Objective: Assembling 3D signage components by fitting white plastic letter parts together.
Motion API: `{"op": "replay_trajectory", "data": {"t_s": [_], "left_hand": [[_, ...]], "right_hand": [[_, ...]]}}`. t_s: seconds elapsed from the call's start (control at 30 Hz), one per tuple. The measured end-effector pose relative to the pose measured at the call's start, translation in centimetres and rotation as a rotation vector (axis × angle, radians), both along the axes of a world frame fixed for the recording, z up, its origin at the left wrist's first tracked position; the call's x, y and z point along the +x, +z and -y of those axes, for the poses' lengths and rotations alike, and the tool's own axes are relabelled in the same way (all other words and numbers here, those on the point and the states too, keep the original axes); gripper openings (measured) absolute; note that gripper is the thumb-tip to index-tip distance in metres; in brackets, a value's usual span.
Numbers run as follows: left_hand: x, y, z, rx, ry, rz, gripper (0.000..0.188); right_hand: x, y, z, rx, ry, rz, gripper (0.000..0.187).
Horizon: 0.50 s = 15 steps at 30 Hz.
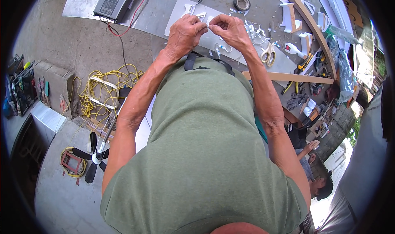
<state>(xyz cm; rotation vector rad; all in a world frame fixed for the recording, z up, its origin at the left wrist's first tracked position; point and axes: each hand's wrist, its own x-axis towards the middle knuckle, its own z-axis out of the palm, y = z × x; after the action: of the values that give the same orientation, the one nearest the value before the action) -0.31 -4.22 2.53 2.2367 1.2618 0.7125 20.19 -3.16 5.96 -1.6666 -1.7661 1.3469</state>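
Left hand (186,33) and right hand (230,31) almost together at the far middle, fingertips pinched on one small white piece (208,26); I can't make out its shape. It's above the pale panel (175,22) on the workbench (150,17).

Containers: I get one clear greenish bottle (341,34), far right, and one clear plastic bag (346,87) just nearer; can't tell what's inside either.

Counts: one tape roll (242,3), far, beyond the right hand; one pair of scissors (268,54), right of that hand; one white-and-red tool (294,49) further right. I count at least two white brackets (286,19) by the curved wooden strip (319,26). White wires (257,30) tangled, no count from me. One gray metal box (116,2), far left, one red wire (135,19) off it.

Left floor: one yellow cord heap (98,104), one fan (97,157), one cord coil (74,162) beside it. One other person (317,184), near right.
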Motion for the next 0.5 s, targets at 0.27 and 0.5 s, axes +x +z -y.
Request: {"op": "replay_trajectory", "data": {"t_s": [0.27,0.5], "left_hand": [[-0.4,-1.1,-0.4,-0.306,0.113,0.297,0.016],[-0.5,-1.5,0.1,-0.484,0.143,0.327,0.017]], "right_hand": [[0.3,-2.0,0.5,-0.105,-0.128,-0.312,0.026],[-0.7,-2.5,0.7,-0.064,-0.082,-0.223,0.027]]}}
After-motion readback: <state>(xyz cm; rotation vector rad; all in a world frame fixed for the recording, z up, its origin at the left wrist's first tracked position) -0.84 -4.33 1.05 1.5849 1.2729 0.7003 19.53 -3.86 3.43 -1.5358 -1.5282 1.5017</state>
